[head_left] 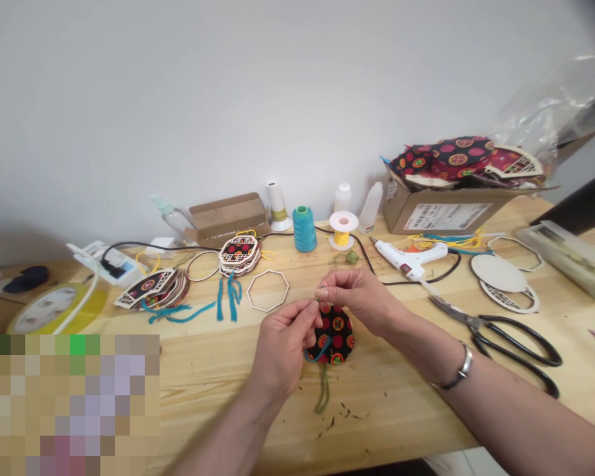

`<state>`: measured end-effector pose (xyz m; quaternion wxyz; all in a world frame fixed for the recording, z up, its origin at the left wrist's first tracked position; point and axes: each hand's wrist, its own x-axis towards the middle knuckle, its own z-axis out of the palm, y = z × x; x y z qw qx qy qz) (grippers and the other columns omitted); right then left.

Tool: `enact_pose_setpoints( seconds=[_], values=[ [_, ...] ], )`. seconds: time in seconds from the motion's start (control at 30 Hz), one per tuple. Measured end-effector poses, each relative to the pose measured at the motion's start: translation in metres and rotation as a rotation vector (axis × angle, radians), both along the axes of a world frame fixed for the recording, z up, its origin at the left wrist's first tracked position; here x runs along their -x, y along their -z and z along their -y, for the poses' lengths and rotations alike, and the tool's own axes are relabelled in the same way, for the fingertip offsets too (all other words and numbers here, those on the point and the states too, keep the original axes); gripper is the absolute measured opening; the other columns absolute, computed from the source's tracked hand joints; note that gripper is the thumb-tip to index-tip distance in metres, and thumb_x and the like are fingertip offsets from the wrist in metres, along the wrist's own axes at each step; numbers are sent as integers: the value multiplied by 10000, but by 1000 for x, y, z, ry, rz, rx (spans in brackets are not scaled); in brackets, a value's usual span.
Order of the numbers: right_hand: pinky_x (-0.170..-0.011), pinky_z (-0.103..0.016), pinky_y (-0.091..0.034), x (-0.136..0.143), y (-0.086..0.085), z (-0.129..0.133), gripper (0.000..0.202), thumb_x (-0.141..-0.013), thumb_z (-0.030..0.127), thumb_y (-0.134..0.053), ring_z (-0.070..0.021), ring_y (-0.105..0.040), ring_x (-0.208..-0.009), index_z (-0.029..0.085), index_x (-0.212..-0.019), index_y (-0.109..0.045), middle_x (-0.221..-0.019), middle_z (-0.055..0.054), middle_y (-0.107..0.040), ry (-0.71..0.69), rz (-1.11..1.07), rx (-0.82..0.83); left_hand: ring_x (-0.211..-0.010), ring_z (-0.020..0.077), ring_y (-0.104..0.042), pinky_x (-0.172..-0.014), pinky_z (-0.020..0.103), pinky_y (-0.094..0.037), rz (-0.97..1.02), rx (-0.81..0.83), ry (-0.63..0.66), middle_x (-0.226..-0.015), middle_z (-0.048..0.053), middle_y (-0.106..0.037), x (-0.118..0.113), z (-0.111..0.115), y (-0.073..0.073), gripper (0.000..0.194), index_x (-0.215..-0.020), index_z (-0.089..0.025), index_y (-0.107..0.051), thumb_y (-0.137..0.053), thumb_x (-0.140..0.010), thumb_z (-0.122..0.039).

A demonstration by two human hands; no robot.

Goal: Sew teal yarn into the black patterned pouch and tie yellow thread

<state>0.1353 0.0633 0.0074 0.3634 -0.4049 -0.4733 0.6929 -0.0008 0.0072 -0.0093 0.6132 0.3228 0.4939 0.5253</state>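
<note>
Both hands meet in the head view with thumb and forefinger pinched narrowly together: the left hand (285,334) and the right hand (354,292) appear to grip a thin green strand (322,299), though how it runs between the fingertips is too small to tell. Just below them, a rounded patterned fabric piece (341,330) lies over the table (218,403), partly behind the left fingers. Whether it rests flat or hangs slightly, I cannot tell.

Taking the fabric piece as the dial's centre, a green cord (322,393) trails at 6 o'clock, and a teal cord (318,354) curls over its edge around 8. Dark scraps (333,420) lie beyond the green cord. An octagonal frame (248,292) sits at 10, a teal thread cone (305,230) near 11, a glue gun (414,260) near 2 and scissors (473,322) at 3.

So fine a strand could slip if either pinch loosens. Uneven pulling could pucker the fabric or tear its edge, and the loose teal cord, lying so near the left fingers, could snag or tangle.
</note>
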Motion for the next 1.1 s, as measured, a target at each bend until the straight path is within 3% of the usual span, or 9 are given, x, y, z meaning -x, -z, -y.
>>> enact_pose_setpoints(
  seconds=[0.13, 0.23, 0.37, 0.53, 0.7, 0.87, 0.97, 1.03, 1.1],
  values=[
    [-469, -185, -278, -4, -2, -2, 217, -655, 308, -720, -31, -383, -466, 112, -702, -638, -516, 56, -517, 47, -38, -19, -531, 64, -428, -489, 191, -317, -87, -29, 23, -621, -19, -562, 2, 1, 4, 160, -823, -177, -710, -657, -746, -306],
    [-450, -180, -276, -6, -4, -3, 263, -749, 354, -641, -45, -426, -448, 113, -852, -651, -488, 43, -520, -49, -145, 8, -600, 92, -486, -561, 202, -368, -202, -58, 30, -646, -13, -593, 3, 2, 2, 168, -841, -192, -716, -645, -754, -318],
    [-433, -179, -290, -9, -10, -3, 236, -780, 366, -609, -69, -520, -496, 137, -734, -581, -615, -8, -609, -117, -338, -3, -676, 133, -537, -673, 231, -402, -354, -131, 27, -663, 1, -625, 3, 3, -5, 152, -819, -195, -725, -631, -761, -299],
    [-464, -195, -302, -15, -20, -3, 236, -773, 315, -626, -41, -447, -467, 160, -666, -483, -605, 43, -532, -36, -428, -86, -801, 182, -548, -792, 274, -392, -509, -241, -45, -751, 36, -647, 4, -1, -7, 94, -740, -212, -736, -650, -731, -249],
    [-474, -221, -306, -22, -30, -5, 285, -732, 345, -655, -49, -400, -463, 189, -647, -431, -581, 57, -471, 84, -373, -160, -1040, 224, -503, -943, 339, -342, -673, -283, -118, -1030, 74, -595, 8, -8, -1, 117, -741, -212, -733, -627, -749, -258],
    [-486, -229, -335, -23, -28, -9, 276, -710, 370, -665, -61, -416, -490, 191, -673, -458, -594, 45, -493, 172, -323, -209, -1091, 209, -462, -872, 305, -389, -757, -288, -348, -1295, 77, -426, 10, -5, -5, 378, -1130, -242, -609, -629, -755, -283],
    [-493, -220, -346, -21, -23, -10, 253, -722, 344, -657, -58, -439, -497, 184, -690, -463, -600, 45, -524, 181, -327, -214, -833, 148, -530, -726, 251, -414, -646, -288, -357, -1036, 46, -581, 8, 1, -8, 284, -1036, -233, -631, -625, -765, -317],
    [-494, -214, -353, -17, -19, -10, 228, -745, 321, -637, -59, -456, -501, 180, -695, -465, -594, 44, -534, 172, -307, -229, -600, 107, -492, -561, 222, -383, -438, -189, -176, -710, 15, -602, 5, 4, -10, 191, -838, -189, -673, -606, -776, -357],
    [-499, -213, -370, -14, -15, -8, 204, -773, 311, -607, -63, -468, -504, 175, -694, -477, -587, 42, -537, 139, -251, -263, -430, 65, -368, -423, 204, -267, -198, -27, 60, -530, 8, -562, 3, 5, -12, 260, -732, -143, -681, -608, -763, -391]
  ],
)
